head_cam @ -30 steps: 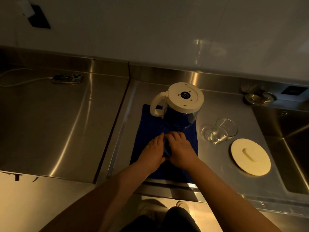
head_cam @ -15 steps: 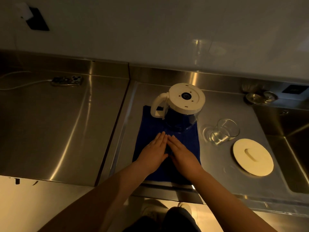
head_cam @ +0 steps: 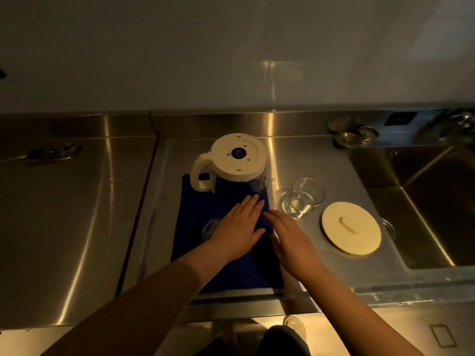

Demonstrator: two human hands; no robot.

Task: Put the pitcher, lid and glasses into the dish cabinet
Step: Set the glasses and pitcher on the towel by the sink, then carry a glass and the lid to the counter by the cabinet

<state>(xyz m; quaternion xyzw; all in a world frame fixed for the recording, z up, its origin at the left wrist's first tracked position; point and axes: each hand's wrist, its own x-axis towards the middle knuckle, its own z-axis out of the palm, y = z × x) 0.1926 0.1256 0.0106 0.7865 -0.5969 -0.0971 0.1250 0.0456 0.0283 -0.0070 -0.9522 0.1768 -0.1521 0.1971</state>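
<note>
Pitcher [head_cam: 237, 173] stands upside down at the far end of the blue cloth [head_cam: 195, 227], its white base up and its handle pointing toward the left edge of the steel counter [head_cam: 77, 214]. Two clear glasses [head_cam: 299, 199] sit touching each other just off the cloth's right side, and the round cream lid [head_cam: 351, 228] lies flat nearer the sink [head_cam: 437, 201] at the counter's right. A further glass [head_cam: 211, 227] seems to rest on the cloth beside the left hand [head_cam: 237, 227], though the light is too dim to be sure. Both hands are flat with straight fingers and grasp nothing: the left one lies over the middle of the cloth, fingertips close to the pitcher wall, and the right hand [head_cam: 291, 241] hovers or rests at the cloth's right margin. No cabinet shows in view, so nothing appears stored yet. Judging from this, the step in hand is picking up the first item. A sound way would be to take the pitcher by its handle with the left hand and steady the glass body with the right before turning it upright, since the wall may be wet and slippery. The glasses stand close together, so lifting one straight up should avoid knocking the other toward the sink edge.
</note>
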